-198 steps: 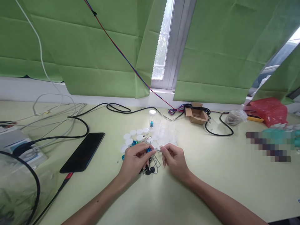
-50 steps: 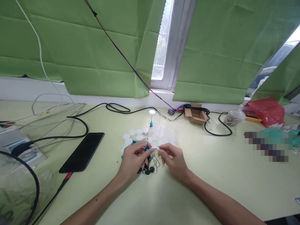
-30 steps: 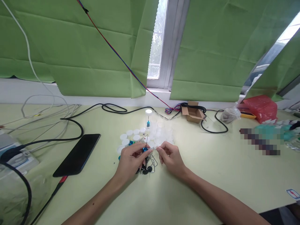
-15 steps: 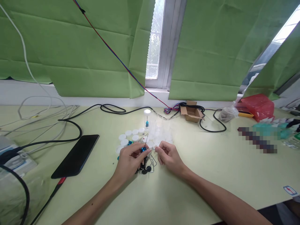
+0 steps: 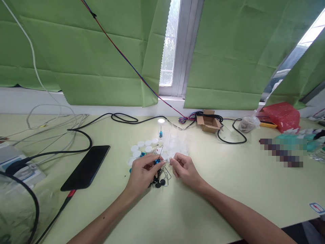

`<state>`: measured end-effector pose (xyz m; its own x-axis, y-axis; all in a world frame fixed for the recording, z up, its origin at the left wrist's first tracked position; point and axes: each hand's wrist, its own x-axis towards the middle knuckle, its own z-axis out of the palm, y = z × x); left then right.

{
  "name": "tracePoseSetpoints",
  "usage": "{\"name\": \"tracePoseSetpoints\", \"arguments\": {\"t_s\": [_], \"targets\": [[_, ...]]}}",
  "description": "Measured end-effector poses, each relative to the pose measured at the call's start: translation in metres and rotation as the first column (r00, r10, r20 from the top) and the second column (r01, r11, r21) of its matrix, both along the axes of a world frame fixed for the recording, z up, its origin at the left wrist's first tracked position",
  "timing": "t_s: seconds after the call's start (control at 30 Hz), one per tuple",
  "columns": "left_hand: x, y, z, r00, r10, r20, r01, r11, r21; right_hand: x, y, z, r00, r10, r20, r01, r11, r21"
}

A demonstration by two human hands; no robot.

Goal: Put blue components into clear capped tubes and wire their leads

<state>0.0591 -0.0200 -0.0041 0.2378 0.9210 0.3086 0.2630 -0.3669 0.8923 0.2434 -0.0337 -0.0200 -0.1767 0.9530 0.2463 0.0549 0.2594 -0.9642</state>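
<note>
My left hand (image 5: 142, 172) is closed in a pinch on a small shiny blue piece (image 5: 157, 161), and a thin bent metal wire sticks up from it. Close by, the fingertips of my right hand (image 5: 185, 167) are pressed together at the end of a thin, pale piece whose kind I cannot make out. Under and between the hands lie bent metal wires (image 5: 167, 176) and black round-ended parts (image 5: 158, 184). White round caps (image 5: 134, 148) and clear plastic containers (image 5: 175, 144) stand just beyond. One capped clear container (image 5: 160, 128) holds a blue piece upright.
A black phone (image 5: 85, 167) lies on the left, with black cable (image 5: 83, 135) and white cables around it. Farther back are an open cardboard box (image 5: 209, 126), a clear bag (image 5: 246, 124) and a red plastic bag (image 5: 281, 117). Green cloth (image 5: 106, 54) hangs over the window.
The whole view has shifted slightly to the right in the picture. Both hands keep nearly the same pose, close together over the parts.
</note>
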Motion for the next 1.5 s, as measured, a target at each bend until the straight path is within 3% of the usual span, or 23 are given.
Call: {"name": "tracePoseSetpoints", "arguments": {"t_s": [0.17,0.57,0.97,1.17,1.37,1.5], "targets": [[0.0,0.002,-0.001,1.0,0.016,0.019,-0.015,0.999,-0.033,-0.003,-0.002,-0.001,0.998,-0.059,-0.013,0.059,0.998,0.028],[-0.001,0.005,0.003,0.998,-0.012,0.067,0.019,0.995,-0.103,-0.002,0.0,-0.007,0.978,-0.172,0.117,0.141,0.962,0.236],[-0.004,0.008,0.008,0.994,0.032,0.106,-0.016,0.988,-0.154,0.0,0.0,-0.002,0.956,-0.249,0.156,0.204,0.944,0.259],[-0.004,0.008,0.01,0.994,0.004,0.112,0.01,0.991,-0.132,0.002,0.002,-0.006,0.929,-0.283,0.238,0.204,0.929,0.31],[-0.004,0.008,0.01,0.991,-0.037,0.128,0.055,0.988,-0.142,0.003,0.007,-0.015,0.883,-0.357,0.304,0.201,0.874,0.443],[-0.004,0.009,0.007,0.992,-0.016,0.127,0.035,0.987,-0.154,0.003,0.01,-0.02,0.863,-0.352,0.363,0.179,0.884,0.432]]}}
